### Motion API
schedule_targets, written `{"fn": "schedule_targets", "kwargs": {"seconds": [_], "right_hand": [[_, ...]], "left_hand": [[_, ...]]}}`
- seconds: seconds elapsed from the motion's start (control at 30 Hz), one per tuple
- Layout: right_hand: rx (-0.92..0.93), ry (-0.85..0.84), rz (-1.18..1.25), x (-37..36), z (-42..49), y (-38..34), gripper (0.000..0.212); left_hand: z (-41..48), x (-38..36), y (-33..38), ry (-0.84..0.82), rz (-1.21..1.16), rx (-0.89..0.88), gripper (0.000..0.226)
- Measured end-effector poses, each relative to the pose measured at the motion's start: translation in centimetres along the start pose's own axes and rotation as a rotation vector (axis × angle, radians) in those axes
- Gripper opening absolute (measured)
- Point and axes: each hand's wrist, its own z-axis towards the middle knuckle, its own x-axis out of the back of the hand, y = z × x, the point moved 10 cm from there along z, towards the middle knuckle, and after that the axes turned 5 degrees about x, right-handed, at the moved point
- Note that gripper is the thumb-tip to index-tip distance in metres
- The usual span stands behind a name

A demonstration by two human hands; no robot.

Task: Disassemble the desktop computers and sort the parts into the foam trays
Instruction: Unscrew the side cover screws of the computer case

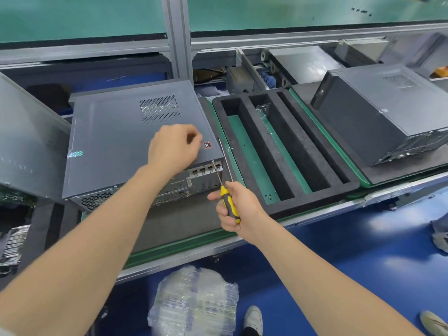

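Conveyor bench (174, 226) runs across in front of me and carries everything at working height. Nearest me on it lies the desktop computer (126, 141), flat on its side with the rear ports turned toward me, so the panel screws along the back edge face my tool. A second computer (378, 112) sits well apart to the right, past the foam tray (312, 198); I judge it is waiting its turn. The foam tray lies just beside the case, close enough that parts can go straight across. Its long slots are mostly bare, with a metal bracket (263, 110) at the far end of the middle one.

My left hand (173, 147) rests on the side panel near its rear right corner with the fingers curled under, I think to brace the case against the tool's push. Whether it pinches anything small I cannot tell. My right hand (236, 209) is wrapped round the yellow-and-black handle of the screwdriver (228, 197). Its shaft slants up and away to set the tip at the top rear corner of the case, where a panel screw would sit. The side panel is on, so this machine is barely begun. An orange sticker (206, 145) sits just beside my left fingers.
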Motion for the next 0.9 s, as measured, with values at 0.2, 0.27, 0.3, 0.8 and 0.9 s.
{"fn": "schedule_targets", "kwargs": {"seconds": [0.2, 0.27, 0.3, 0.8, 0.9], "right_hand": [[0.062, -0.102, 0.061, 0.1, -0.2, -0.3, 0.033], [0.127, -0.071, -0.077, 0.5, -0.2, -1.0, 0.031], [0.161, -0.035, -0.161, 0.8, -0.3, -1.4, 0.031], [0.510, 0.356, -0.849, 0.3, -1.6, -4.6, 0.035], [0.197, 0.273, -0.286, 0.6, -0.8, -1.3, 0.043]], "left_hand": [[-0.1, -8.8, 0.3, -0.345, 0.362, -0.301, 0.047], [-0.1, -9.0, 0.1, -0.307, 0.355, -0.319, 0.044], [-0.1, -8.9, 0.1, -0.302, 0.355, -0.322, 0.043], [-1.0, -8.7, 0.5, -0.322, 0.320, -0.377, 0.042], [-3.1, -5.1, 0.6, -0.092, -0.095, -0.227, 0.034]]}}
